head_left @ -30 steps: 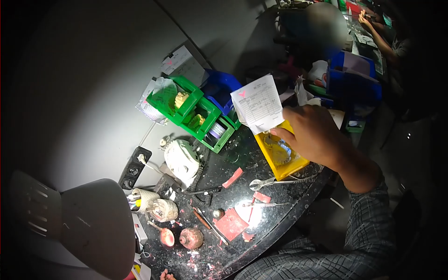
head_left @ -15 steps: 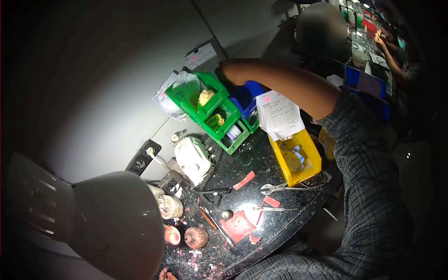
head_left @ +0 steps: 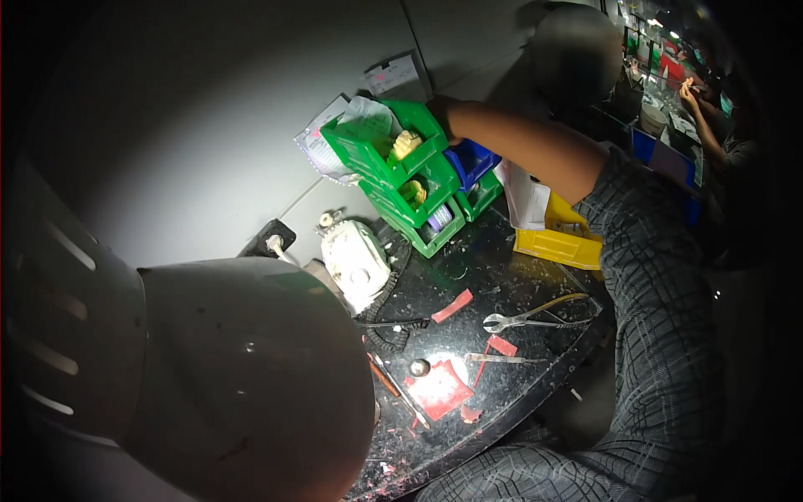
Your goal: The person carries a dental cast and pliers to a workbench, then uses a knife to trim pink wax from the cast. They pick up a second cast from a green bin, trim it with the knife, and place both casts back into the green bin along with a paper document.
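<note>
Fingers of the right hand (head_left: 443,117) are hidden, so I cannot tell their grip. Along the counter's (head_left: 473,272) far edge: white device (head_left: 355,261), upper green bin (head_left: 368,157) beside the hand, blue bin (head_left: 474,174), then yellow bin (head_left: 556,248) near the right corner.

Ok so I'm counting four green plastic bins (head_left: 381,167), two lumpy cream casts (head_left: 406,145), one yellow plastic bin (head_left: 559,248).
</note>
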Motion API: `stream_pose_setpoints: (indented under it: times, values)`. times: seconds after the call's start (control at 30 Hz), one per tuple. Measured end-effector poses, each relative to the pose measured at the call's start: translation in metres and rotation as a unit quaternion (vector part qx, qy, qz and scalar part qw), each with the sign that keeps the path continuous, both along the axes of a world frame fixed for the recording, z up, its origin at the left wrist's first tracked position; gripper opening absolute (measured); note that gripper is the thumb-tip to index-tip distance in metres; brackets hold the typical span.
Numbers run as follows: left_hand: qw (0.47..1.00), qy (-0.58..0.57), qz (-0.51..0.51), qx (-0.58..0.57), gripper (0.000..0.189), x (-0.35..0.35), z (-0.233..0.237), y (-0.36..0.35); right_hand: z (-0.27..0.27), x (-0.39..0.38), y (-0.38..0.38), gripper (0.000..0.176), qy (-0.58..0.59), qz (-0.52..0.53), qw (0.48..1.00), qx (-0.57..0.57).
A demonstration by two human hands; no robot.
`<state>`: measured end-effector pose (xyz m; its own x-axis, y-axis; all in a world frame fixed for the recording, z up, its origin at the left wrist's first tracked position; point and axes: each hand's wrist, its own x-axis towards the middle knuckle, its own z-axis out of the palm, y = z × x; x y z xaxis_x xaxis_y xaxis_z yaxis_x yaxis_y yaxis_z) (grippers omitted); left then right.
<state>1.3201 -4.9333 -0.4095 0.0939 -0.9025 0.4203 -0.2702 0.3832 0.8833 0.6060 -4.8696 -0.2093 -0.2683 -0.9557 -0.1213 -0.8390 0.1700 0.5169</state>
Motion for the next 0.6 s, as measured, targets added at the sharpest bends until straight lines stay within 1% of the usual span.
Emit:
stream_pose_setpoints:
  times: [0.07, 0.13, 0.2, 0.27, 0.3, 0.33, 0.37, 0.4, 0.43, 0.47, 0.53, 0.6]
  values:
    - [1.0, -0.002, -0.005, -0.002, 0.029, 0.004, -0.002, -0.001, -0.001, -0.001, 0.0, 0.041, -0.019, -0.019, 0.999, -0.023]
    - [1.0, -0.005, -0.01, -0.007, 0.029, 0.006, -0.004, -0.003, -0.002, -0.003, -0.001, 0.039, -0.023, -0.016, 0.999, -0.022]
    - [0.999, -0.034, -0.002, -0.011, 0.03, 0.008, -0.007, -0.005, -0.003, -0.009, -0.001, 0.037, -0.028, -0.014, 0.999, -0.022]
    - [1.0, -0.027, -0.008, -0.01, 0.03, 0.011, -0.009, -0.008, -0.006, -0.018, -0.001, 0.031, -0.073, 0.109, 0.989, -0.072]
    - [1.0, -0.018, -0.014, -0.008, 0.03, 0.013, -0.011, -0.01, -0.005, -0.024, 0.002, 0.031, -0.074, 0.108, 0.989, -0.073]
    - [1.0, -0.02, -0.016, -0.009, 0.03, 0.012, -0.01, -0.012, 0.012, -0.011, 0.012, 0.029, -0.136, -0.002, 0.989, -0.059]
    - [1.0, -0.019, -0.015, -0.009, 0.03, 0.012, -0.009, -0.013, 0.027, -0.001, 0.023, 0.029, -0.196, -0.113, 0.973, -0.042]
    - [1.0, -0.019, -0.015, -0.009, 0.03, 0.012, -0.009, -0.013, 0.036, 0.005, 0.033, 0.029, -0.197, -0.115, 0.973, -0.041]
    - [1.0, -0.018, -0.013, -0.009, 0.03, 0.012, -0.009, -0.012, 0.042, 0.01, 0.045, 0.028, -0.242, -0.183, 0.946, -0.114]
    - [1.0, -0.018, -0.012, -0.009, 0.03, 0.012, -0.009, -0.011, 0.045, 0.011, 0.055, 0.026, -0.284, -0.249, 0.907, -0.187]
    - [1.0, -0.017, -0.011, -0.012, 0.03, 0.014, -0.01, -0.011, 0.046, 0.006, 0.072, 0.025, -0.286, -0.239, 0.912, -0.17]
    - [0.999, -0.011, -0.029, -0.021, 0.03, 0.015, -0.012, -0.013, 0.045, 0.003, 0.09, 0.028, -0.336, -0.219, 0.871, -0.283]
